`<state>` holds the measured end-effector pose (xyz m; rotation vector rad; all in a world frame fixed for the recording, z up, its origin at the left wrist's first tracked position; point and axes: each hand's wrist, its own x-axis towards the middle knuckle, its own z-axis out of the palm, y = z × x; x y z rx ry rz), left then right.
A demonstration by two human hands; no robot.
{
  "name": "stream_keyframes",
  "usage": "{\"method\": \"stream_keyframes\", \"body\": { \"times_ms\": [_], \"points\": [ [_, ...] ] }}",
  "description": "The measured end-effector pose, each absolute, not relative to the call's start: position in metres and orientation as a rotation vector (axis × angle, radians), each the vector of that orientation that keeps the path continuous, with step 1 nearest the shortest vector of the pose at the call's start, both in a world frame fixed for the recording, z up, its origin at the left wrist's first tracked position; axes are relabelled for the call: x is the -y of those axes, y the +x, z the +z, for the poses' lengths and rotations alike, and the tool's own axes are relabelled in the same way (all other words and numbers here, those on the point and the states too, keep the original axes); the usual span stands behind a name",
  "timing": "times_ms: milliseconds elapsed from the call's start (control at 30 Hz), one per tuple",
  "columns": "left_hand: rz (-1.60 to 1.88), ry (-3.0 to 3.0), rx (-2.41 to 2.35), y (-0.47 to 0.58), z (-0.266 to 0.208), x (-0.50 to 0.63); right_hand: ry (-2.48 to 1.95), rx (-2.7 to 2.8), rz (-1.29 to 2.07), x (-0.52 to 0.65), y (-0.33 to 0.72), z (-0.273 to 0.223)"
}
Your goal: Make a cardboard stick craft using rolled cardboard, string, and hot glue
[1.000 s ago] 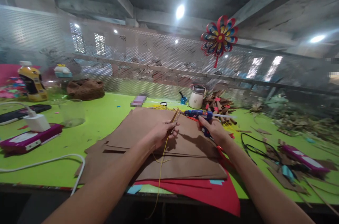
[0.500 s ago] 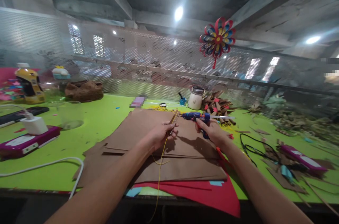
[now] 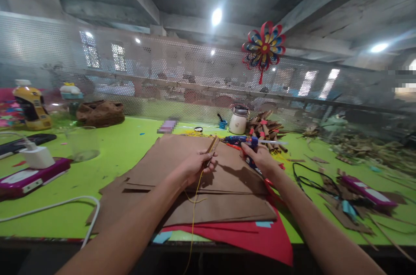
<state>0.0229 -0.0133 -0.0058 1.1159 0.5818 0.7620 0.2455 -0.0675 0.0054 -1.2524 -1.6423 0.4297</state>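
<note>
My left hand (image 3: 202,165) pinches a narrow folded strip of brown paper (image 3: 213,145), its tip pointing up and away from me. A yellow string (image 3: 194,214) trails down from the strip past the table's front edge. In my right hand (image 3: 260,160) is a blue hot glue gun (image 3: 238,139), with a clear glue stick (image 3: 274,142) out of its back. The gun's nozzle is close to the upper part of the strip; whether they touch I cannot tell. Something red (image 3: 233,146) shows just below the gun. Both hands are above stacked brown paper sheets (image 3: 182,153).
Under the sheets lies red paper (image 3: 260,244). To the left are a purple power strip (image 3: 48,175), a plastic cup (image 3: 83,147) and a yellow bottle (image 3: 30,106). A white jar (image 3: 238,122) and rolled brown pieces (image 3: 264,129) stand behind. A black cord (image 3: 302,184) lies right.
The view has shifted slightly. A red piece now shows below the glue gun, where it was not visible before. Both hands keep their grips and nearly the same places.
</note>
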Motion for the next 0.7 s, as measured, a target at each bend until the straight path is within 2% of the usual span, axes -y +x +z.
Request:
{"method": "stream_keyframes", "body": {
  "times_ms": [700],
  "points": [
    [0.764, 1.144, -0.58, 0.023, -0.0071, 0.011, -1.258, 1.608, 0.363, 0.0731, 0.2467, 0.0109]
  ]
}}
